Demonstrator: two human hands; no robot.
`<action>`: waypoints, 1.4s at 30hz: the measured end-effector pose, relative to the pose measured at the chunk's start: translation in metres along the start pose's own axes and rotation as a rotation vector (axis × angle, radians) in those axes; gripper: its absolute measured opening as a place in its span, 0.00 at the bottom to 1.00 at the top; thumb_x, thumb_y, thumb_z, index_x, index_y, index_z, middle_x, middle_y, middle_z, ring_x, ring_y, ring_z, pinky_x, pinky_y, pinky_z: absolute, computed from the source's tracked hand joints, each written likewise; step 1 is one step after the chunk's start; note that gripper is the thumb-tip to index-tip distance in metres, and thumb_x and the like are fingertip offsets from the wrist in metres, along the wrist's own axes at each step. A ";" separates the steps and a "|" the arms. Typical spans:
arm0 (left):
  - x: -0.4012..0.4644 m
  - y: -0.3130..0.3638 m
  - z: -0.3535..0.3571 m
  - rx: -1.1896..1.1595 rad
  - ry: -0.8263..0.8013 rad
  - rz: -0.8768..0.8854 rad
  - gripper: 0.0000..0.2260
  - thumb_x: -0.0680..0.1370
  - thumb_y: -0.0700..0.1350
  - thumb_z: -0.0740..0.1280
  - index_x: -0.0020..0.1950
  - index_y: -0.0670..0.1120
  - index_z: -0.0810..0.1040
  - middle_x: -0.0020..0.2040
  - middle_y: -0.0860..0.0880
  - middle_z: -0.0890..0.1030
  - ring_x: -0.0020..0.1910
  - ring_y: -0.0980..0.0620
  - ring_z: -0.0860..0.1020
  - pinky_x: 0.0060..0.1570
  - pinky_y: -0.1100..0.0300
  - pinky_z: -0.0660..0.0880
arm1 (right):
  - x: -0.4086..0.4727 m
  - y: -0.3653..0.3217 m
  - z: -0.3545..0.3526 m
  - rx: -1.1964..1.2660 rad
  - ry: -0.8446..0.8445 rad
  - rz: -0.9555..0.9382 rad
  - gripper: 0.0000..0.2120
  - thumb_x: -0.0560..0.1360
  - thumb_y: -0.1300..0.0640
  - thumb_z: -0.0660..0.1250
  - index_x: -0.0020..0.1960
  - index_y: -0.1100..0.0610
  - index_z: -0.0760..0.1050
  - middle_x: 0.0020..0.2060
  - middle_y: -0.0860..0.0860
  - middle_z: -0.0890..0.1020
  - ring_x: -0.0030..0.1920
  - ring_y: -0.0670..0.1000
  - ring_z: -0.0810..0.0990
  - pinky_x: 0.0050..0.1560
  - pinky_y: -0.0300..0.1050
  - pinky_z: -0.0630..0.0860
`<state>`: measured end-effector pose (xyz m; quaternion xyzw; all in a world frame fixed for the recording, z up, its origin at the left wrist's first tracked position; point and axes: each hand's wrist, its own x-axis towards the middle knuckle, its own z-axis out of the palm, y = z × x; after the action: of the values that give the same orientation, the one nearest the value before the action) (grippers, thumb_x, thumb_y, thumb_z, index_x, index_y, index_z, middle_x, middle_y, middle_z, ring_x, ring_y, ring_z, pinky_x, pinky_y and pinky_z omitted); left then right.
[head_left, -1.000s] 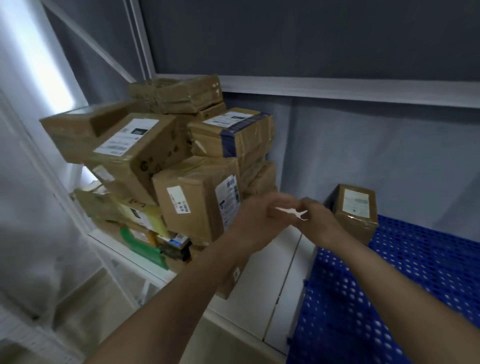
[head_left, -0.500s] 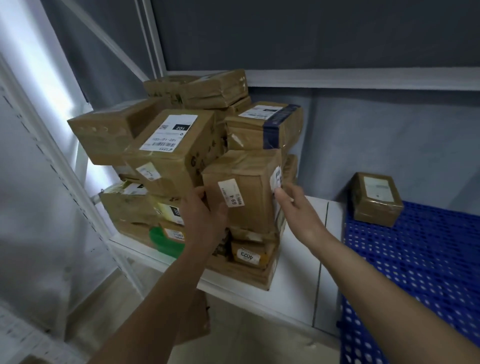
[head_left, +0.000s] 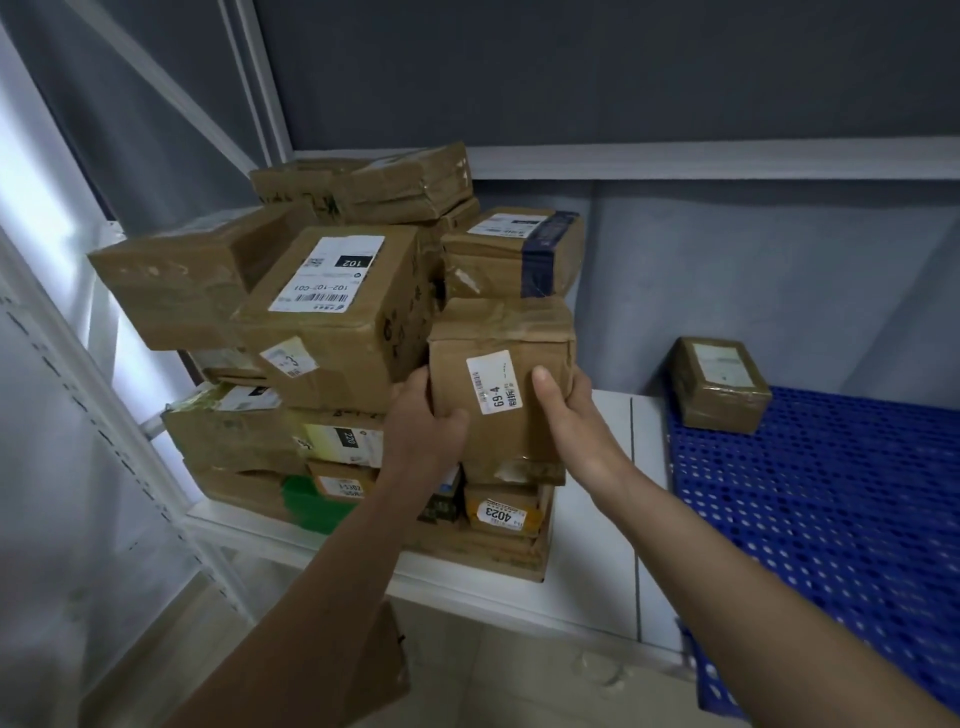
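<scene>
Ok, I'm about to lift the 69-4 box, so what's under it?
Directly under the 69-4 box, gripped by left hand and right hand, a box labelled 4023 shows, on a flat carton. The left forearm covers whatever lies beside it.

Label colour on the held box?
White label with black print, on the brown cardboard box; head view.

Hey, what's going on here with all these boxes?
A person grips a cardboard box labelled 69-4 with both hands, the left hand on its left edge, the right hand on its right side. The box is at the front of a stack of parcels on a white shelf. A lone parcel lies apart on the blue panel.
</scene>
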<state>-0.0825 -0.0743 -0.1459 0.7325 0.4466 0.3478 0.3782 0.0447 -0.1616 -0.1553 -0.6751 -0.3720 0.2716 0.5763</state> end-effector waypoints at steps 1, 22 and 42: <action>-0.001 -0.001 -0.001 -0.040 -0.010 0.005 0.22 0.73 0.37 0.67 0.67 0.46 0.69 0.60 0.46 0.75 0.58 0.46 0.75 0.58 0.47 0.75 | -0.002 -0.002 0.000 0.008 0.012 -0.003 0.36 0.77 0.35 0.54 0.78 0.48 0.47 0.73 0.48 0.65 0.72 0.50 0.65 0.72 0.53 0.63; -0.049 0.062 0.132 -0.289 -0.442 0.212 0.20 0.74 0.34 0.68 0.54 0.56 0.65 0.60 0.50 0.79 0.58 0.52 0.78 0.59 0.50 0.77 | -0.069 0.030 -0.154 -0.033 0.403 0.010 0.30 0.72 0.46 0.70 0.70 0.51 0.63 0.57 0.42 0.76 0.56 0.41 0.76 0.54 0.39 0.76; -0.126 0.165 0.439 -0.006 -0.616 0.165 0.16 0.76 0.34 0.67 0.59 0.44 0.64 0.60 0.46 0.77 0.53 0.53 0.77 0.49 0.59 0.77 | -0.067 0.172 -0.467 -0.054 0.404 0.321 0.35 0.65 0.58 0.78 0.68 0.54 0.66 0.59 0.50 0.79 0.59 0.52 0.78 0.61 0.56 0.76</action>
<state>0.3085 -0.3490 -0.2322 0.8360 0.2491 0.1407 0.4682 0.4104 -0.4950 -0.2402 -0.7812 -0.1444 0.2093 0.5701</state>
